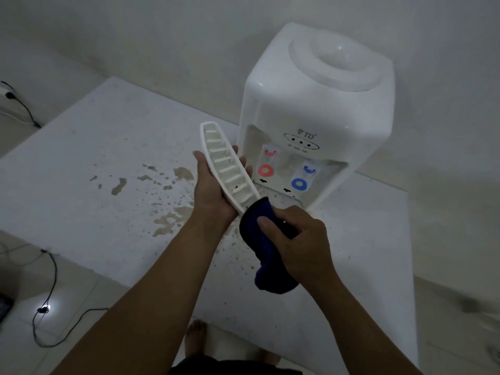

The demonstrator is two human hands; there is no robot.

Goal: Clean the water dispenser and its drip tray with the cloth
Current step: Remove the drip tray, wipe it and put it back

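right hand: wrapped round a dark blue cloth, pressing it on the tray's near end
left hand: gripping the white slatted drip tray, lifted and tilted
water dispenser: upright on the stained white table, just behind the tray

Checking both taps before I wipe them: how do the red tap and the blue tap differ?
The red tap sits left, nearer the drip tray that the left hand holds up; the blue tap sits right, above the cloth that the right hand grips. The red one appears higher in frame. Both share a ring-shaped lever in the dispenser recess.
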